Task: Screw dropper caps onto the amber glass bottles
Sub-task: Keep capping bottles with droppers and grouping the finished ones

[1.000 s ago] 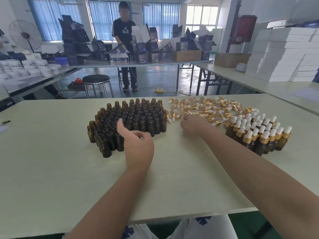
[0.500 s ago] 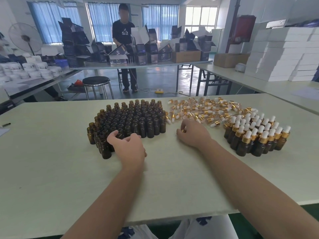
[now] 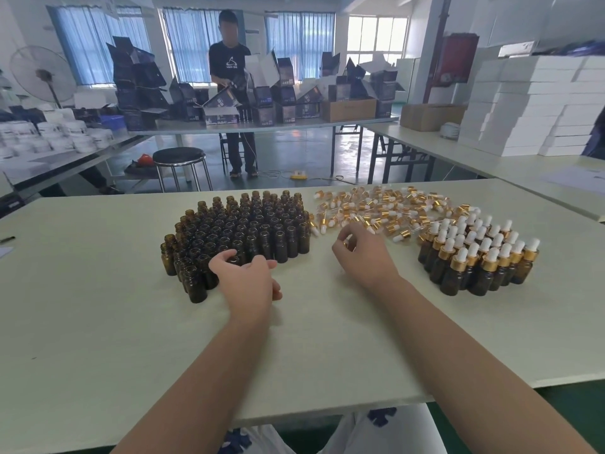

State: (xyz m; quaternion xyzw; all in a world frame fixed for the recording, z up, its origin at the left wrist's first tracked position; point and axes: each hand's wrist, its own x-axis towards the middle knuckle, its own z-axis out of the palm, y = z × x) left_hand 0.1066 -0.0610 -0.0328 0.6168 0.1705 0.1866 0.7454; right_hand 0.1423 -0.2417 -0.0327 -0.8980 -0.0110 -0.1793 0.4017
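Work looks under half done: capped bottles (image 3: 478,257) stand right, far more open bottles (image 3: 248,224) left, loose dropper caps (image 3: 376,208) beyond; my left hand (image 3: 245,280) grips a near bottle (image 3: 234,257), my right hand (image 3: 366,257) pinches a cap (image 3: 345,244).

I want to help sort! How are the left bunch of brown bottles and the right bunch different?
The uncapped bottles have open necks; the capped bottles wear gold collars with white bulbs. The uncapped bottles are many; the capped bottles are far fewer. Both are amber glass, standing upright on the table.
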